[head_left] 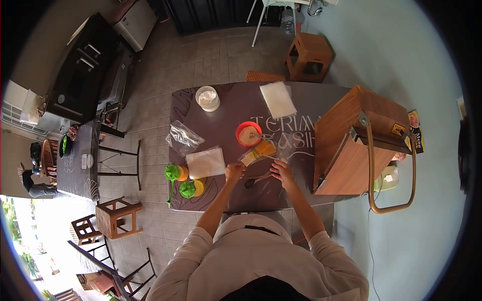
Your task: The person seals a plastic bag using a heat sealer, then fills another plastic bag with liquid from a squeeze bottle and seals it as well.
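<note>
My left hand [234, 172] is closed, fingertips pressed together, just below a yellow-orange packet [265, 148] with a clear, whitish end. To the right, my right hand [283, 173] has its fingers curled beside a bit of clear plastic at the packet's lower edge. What either hand pinches is too small to make out. Scissors [251, 182] lie on the table between both hands. Just beyond the packet stands a red bowl [238, 135] of pale powder with a metal spoon [263, 136] in it.
Left of my hands lie a stack of white sheets [206, 162], a clear plastic bag [184, 136] and two green-topped bottles [188, 189]. A tub of white powder [207, 99] and a white pack [278, 99] sit farther back. A wooden cabinet [346, 150] stands at the right.
</note>
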